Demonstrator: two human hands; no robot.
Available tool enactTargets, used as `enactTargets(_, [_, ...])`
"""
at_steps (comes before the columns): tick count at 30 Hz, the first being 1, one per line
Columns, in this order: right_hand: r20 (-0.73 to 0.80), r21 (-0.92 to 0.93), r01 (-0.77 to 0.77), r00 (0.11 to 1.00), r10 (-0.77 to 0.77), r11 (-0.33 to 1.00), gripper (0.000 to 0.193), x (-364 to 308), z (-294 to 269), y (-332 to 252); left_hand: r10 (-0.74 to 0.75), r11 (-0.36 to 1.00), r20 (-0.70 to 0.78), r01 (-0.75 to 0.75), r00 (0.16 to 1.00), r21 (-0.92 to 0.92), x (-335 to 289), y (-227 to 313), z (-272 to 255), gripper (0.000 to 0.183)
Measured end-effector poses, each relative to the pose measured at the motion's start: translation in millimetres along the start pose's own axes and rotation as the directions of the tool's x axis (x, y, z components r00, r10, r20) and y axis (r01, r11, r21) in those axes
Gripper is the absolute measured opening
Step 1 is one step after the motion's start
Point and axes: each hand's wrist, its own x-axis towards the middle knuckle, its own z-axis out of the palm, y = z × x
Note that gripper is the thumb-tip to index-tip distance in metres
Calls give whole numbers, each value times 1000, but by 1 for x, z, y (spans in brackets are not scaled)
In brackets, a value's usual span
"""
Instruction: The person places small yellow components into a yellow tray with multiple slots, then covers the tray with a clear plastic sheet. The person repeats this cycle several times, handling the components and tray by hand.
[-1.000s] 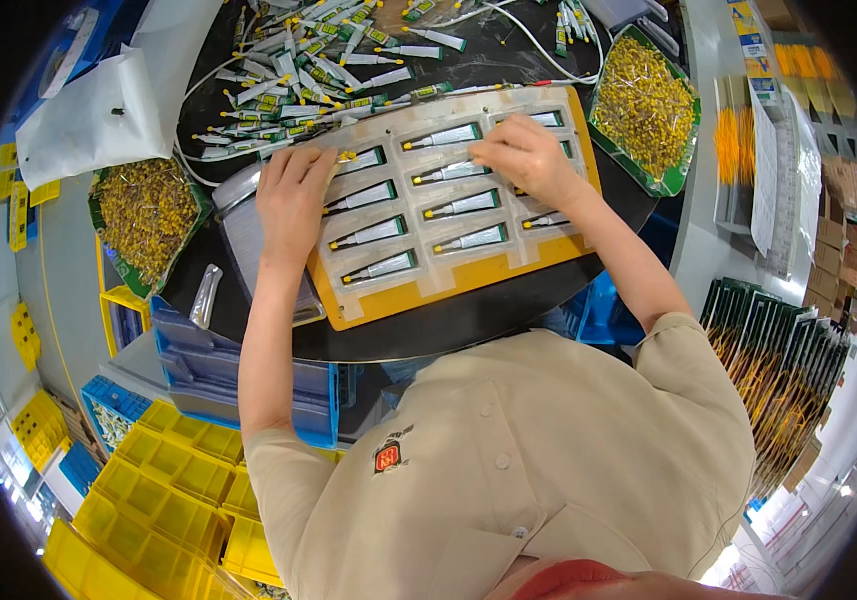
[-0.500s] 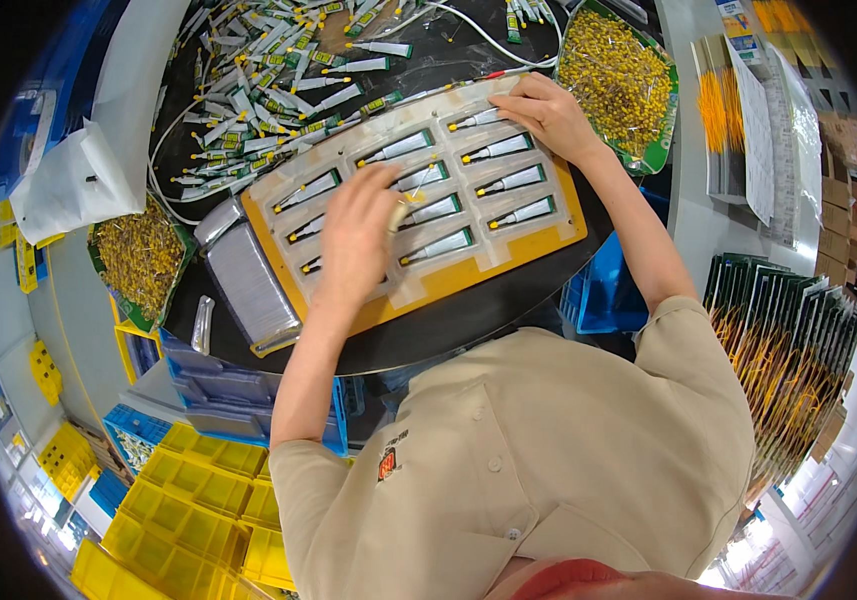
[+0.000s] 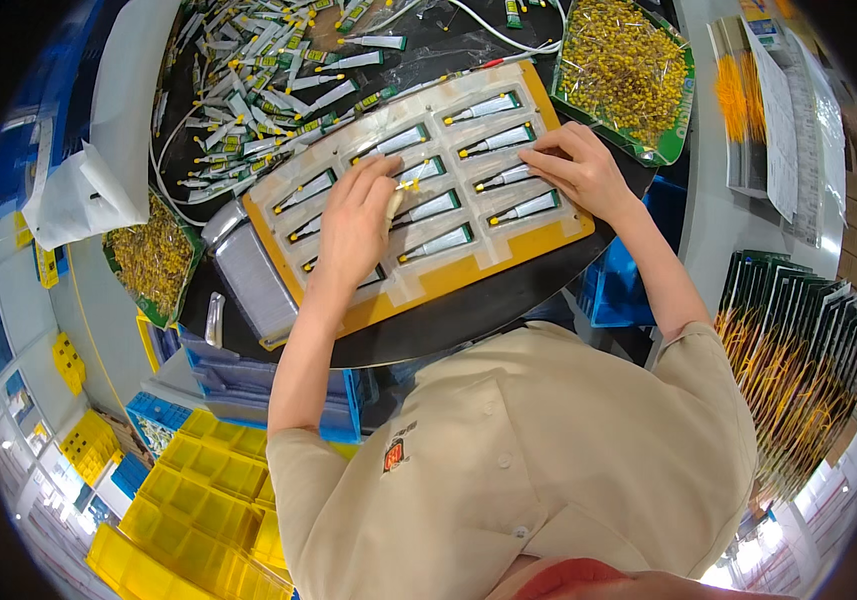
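A yellow-edged tray lies slantwise on the black table, its clear pockets holding small silver-and-green tubes with yellow tips. Over its left-middle part, my left hand is curled around a few small yellow-headed pieces that stick out by the fingertips. That hand partly covers the left-column tubes. My right hand is at the tray's right side, thumb and fingers together at the green end of a tube in the right column. Its fingertips hide that end.
Loose tubes are heaped behind the tray. Green-sided boxes of yellow-headed pieces stand at the far right and left. Beside the tray sits a stack of clear plastic trays. Yellow bins are at the lower left.
My right hand has moved from the tray's top-right tube down to one lower in the same column. My left hand stays over the left-middle pockets, still holding the yellow-headed pieces.
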Motion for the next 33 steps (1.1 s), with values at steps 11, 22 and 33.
enactTargets(11, [-18, 252, 22, 1000, -18, 967, 11, 76, 83, -39, -550, 765, -168, 413, 818, -494, -53, 25, -2, 6])
enactTargets(22, [238, 396, 22, 963, -126, 918, 18, 72, 84, -136, -444, 869, -76, 409, 893, -279, -113, 38, -11, 18])
enactTargets(33, [34, 384, 29, 998, -46, 923, 12, 116, 122, -126, -398, 899, -282, 309, 873, -312, -148, 23, -33, 19])
